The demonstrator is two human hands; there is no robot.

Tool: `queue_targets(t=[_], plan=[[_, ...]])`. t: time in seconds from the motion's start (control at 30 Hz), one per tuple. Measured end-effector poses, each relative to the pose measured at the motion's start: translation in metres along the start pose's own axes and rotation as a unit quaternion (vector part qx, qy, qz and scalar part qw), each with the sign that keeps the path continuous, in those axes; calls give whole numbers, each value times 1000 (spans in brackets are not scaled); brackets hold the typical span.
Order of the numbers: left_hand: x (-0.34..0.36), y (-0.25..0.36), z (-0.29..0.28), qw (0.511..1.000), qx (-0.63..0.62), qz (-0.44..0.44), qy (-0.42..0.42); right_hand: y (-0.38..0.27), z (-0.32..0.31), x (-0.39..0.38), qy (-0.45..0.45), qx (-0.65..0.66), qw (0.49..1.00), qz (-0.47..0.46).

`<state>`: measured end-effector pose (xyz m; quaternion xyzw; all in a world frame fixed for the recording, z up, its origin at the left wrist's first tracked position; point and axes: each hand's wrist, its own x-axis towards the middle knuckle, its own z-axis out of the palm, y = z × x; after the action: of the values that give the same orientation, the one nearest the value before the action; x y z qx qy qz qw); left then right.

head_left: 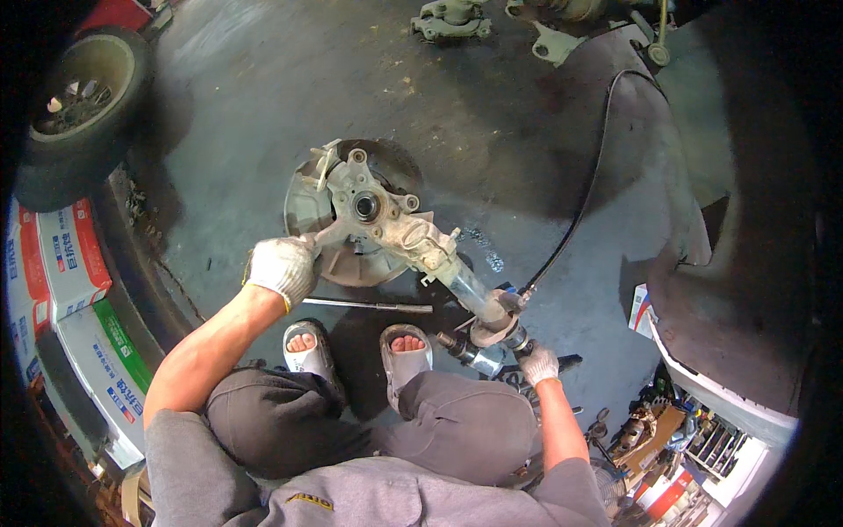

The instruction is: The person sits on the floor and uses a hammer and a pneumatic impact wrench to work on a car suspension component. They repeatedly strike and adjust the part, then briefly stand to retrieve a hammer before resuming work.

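A steering knuckle (pixel 391 213) with a strut (pixel 472 287) bolted to it lies slantwise in front of me. Behind the knuckle is a round metal brake dust shield (pixel 303 209). My left hand (pixel 283 266), in a white knit glove, is closed round an arm of the knuckle. At the strut's other end, my gloved right hand (pixel 538 363) grips near the rod, just past the spring seat (pixel 494 328). A silver tool that looks like an impact wrench (pixel 481 358) lies beside that end, partly hidden by the strut. A long metal bar (pixel 369 306) rests on the floor before my feet.
A black hose (pixel 587 198) runs from the right to near the strut's end. Left stand a wheel (pixel 92 97) and cardboard boxes (pixel 75 255). A brake caliper (pixel 450 19) lies at the far side. A dark body panel (pixel 738 228) and cluttered tools (pixel 645 430) are right.
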<state>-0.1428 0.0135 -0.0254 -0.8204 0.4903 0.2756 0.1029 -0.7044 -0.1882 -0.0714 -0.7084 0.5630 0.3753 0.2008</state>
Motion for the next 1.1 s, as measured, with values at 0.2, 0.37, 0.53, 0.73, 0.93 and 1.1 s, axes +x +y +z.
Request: queue_targets(t=[0.2, 0.37, 0.53, 0.73, 0.93, 1.1], plan=[[-1, 3, -3, 999, -19, 5, 26, 7, 2, 10, -33, 20, 999, -6], [-3, 5, -2, 1000, -8, -8, 6, 5, 8, 13, -68, 9, 998, -16], [4, -6, -5, 999, -4, -15, 33, -7, 18, -24, -133, 11, 990, -36], [-3, -3, -4, 1000, 17, -11, 8, -14, 31, -31, -132, -20, 990, -42], [-11, 2, 3, 1000, 11, 0, 26, -11, -19, -6, -141, -19, 987, -78], [-16, 3, 5, 1000, -9, -1, 13, -62, -68, 7, 47, 171, 979, -102]])
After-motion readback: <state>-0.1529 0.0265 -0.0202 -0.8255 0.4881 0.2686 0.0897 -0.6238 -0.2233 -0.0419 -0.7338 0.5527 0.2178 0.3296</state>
